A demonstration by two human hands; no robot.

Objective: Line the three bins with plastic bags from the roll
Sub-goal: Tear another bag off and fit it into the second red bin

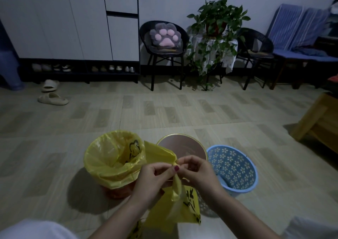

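Observation:
Three bins stand on the floor in front of me. The left bin is orange and lined with a yellow plastic bag folded over its rim. The middle bin is round with a gold rim and shows a bare brown inside. At the right is a blue perforated bin with a flower pattern and no bag. My left hand and my right hand both pinch the top edge of a loose yellow bag that hangs below them, over the middle bin.
More yellow bag material lies on the floor near my knees. A wooden table stands at the right. Slippers, a shoe cabinet, two black chairs and a potted plant are farther back.

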